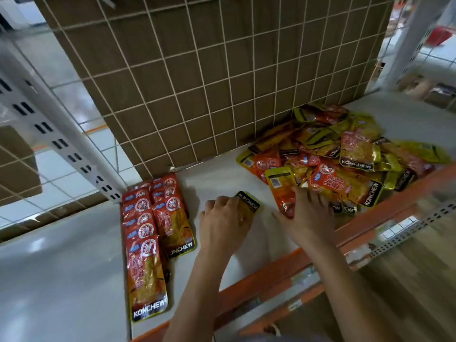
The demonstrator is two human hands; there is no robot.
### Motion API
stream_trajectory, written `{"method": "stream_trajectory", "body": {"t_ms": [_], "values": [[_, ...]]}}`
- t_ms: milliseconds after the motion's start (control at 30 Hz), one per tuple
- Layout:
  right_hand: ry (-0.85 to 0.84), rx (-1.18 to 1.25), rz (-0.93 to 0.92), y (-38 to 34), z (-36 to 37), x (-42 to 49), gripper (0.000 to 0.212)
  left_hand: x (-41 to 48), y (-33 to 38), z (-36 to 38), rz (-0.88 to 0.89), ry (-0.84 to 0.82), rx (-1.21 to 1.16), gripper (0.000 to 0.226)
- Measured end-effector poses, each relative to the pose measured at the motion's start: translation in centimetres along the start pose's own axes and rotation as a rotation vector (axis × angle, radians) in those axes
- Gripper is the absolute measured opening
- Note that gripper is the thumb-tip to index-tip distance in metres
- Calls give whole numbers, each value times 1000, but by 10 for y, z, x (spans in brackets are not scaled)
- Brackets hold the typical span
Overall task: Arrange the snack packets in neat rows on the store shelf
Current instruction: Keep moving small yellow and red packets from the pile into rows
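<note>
Two neat overlapping rows of red and yellow snack packets (pixel 150 233) lie at the shelf's left end. A loose heap of the same packets (pixel 345 154) fills the right part of the white shelf (pixel 217 178). My left hand (pixel 224 223) lies over a yellow packet (pixel 249 202) in the middle of the shelf, fingers curled on it, its black end sticking out. My right hand (pixel 308 211) holds another packet (pixel 281 186), back side up, at the near edge of the heap.
A white wire grid (pixel 197 77) backed by brown cardboard closes the rear of the shelf. An orange rail (pixel 271 277) runs along the front edge. A white slotted upright (pixel 49 119) stands at the left. More shelving shows at the far right.
</note>
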State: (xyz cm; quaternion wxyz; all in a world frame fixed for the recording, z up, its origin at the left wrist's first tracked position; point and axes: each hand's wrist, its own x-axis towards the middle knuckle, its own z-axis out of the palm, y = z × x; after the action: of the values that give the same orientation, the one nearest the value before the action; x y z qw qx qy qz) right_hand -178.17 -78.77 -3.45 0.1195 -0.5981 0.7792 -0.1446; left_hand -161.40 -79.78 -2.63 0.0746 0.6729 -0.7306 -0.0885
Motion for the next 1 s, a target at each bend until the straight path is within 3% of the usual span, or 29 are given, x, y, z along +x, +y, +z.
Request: {"method": "stream_trajectory", "body": {"t_ms": [167,267,400,533,633,733,833,900,1000], "values": [[12,244,-50,11,-9,6,58,-1,8,-1,36,217,-157,48],[124,317,7,23,-13,10,41,2,10,-5,-39,187,-110,27],[121,314,35,30,-18,20,36,8,12,-14,-143,193,-107,19],[169,341,-23,28,-22,30,34,20,5,-16,-298,257,-325,20],[256,324,-85,23,-30,53,32,21,1,-13,-327,281,-615,28],[299,245,-121,17,-36,90,37,22,0,-15,-424,143,-985,44],[261,19,-70,18,-36,127,45,24,-3,-16,-426,37,-1318,54],[207,-147,-10,22,-31,144,45,26,-6,-15,-381,26,-1354,64],[278,-202,32,23,-23,154,29,29,-8,-13,-340,73,-1306,60]]}}
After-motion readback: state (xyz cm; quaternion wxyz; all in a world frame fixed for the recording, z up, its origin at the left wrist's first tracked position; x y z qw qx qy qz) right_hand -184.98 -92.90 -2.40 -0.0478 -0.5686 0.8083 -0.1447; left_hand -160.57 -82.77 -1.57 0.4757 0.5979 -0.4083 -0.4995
